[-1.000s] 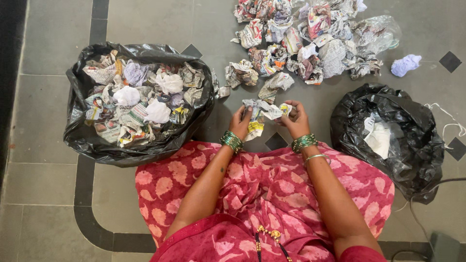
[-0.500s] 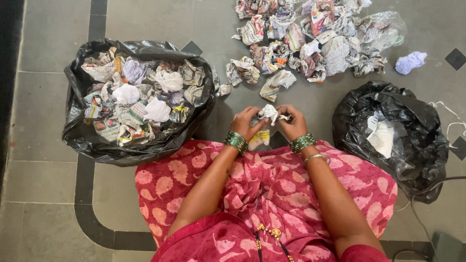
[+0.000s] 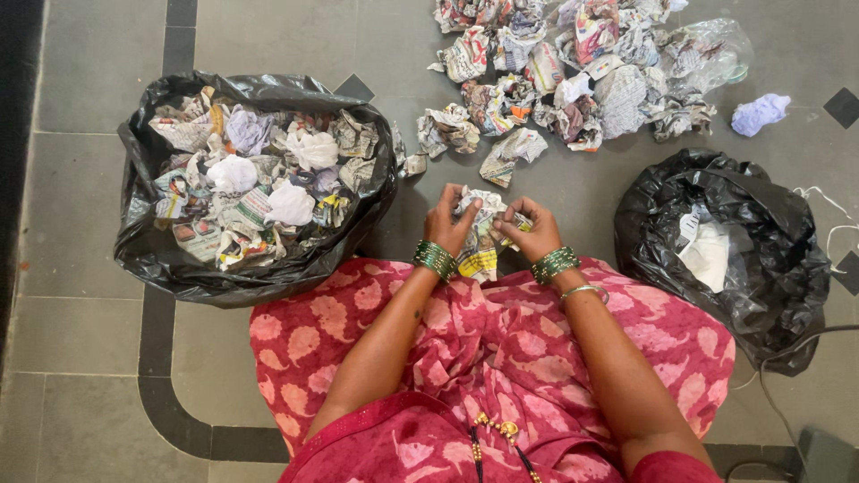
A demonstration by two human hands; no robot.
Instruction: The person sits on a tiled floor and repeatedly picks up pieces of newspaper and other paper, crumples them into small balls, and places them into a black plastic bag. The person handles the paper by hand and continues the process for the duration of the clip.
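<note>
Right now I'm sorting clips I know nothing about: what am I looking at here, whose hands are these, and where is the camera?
The camera sits on a person's head, looking down at their lap and the grey tiled floor. There is no machine. The left hand and right hand together grip one crumpled newspaper piece. Beside the left hand, an open black bag is full of crumpled paper. Beside the right hand, a second black bag holds white paper. Ahead lies a loose pile of paper balls.

Two black plastic bags: a full bag (image 3: 255, 179) left of the left hand (image 3: 447, 222), and a near-empty bag (image 3: 720, 246) right of the right hand (image 3: 528, 230). One crumpled newspaper piece (image 3: 481, 240) lies between both hands. One lilac paper ball (image 3: 759, 114) lies far right. The heap of crumpled papers (image 3: 573, 72) beyond the hands is too many to count.
</note>
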